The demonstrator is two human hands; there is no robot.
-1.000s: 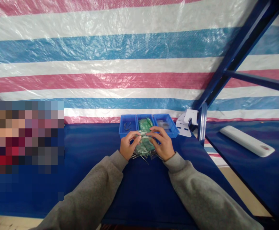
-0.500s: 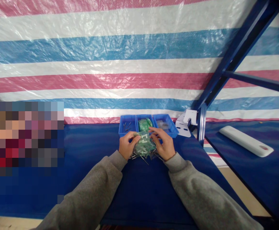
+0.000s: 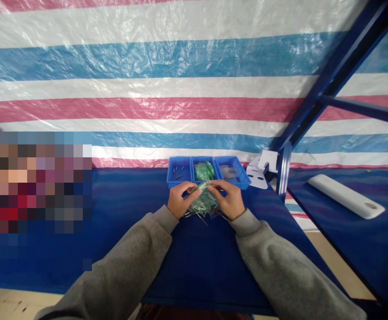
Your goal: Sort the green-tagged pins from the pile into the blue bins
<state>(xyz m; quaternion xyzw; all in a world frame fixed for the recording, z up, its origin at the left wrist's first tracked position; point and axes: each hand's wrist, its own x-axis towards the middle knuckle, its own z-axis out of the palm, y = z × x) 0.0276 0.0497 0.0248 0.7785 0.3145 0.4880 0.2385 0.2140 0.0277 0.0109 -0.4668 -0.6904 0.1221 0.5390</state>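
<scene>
My left hand (image 3: 178, 201) and my right hand (image 3: 231, 200) pinch the two ends of a small clear plastic packet (image 3: 203, 184) between thumbs and fingers. What is inside the packet is too small to make out. Just below it, a heap of greenish clear packets (image 3: 202, 204) lies on the blue table between my hands. Thin metal rods (image 3: 203, 218) stick out from the heap's near edge. Behind my hands stand blue bins: the left bin (image 3: 170, 173) has a few dark thin pieces, the middle one holds green packets (image 3: 204, 171), the right one clear bags (image 3: 228, 172).
White cut sheet pieces (image 3: 258, 177) sit right of the bins, beside a blue metal post (image 3: 283, 171). A long white object (image 3: 345, 195) lies on another blue surface to the right. A striped plastic sheet (image 3: 147, 106) hangs behind. A pixelated patch covers the left.
My right fingers have closed on the packet's right end, where they were spread near it before. The packet now stretches between both hands. The view has shifted slightly.
</scene>
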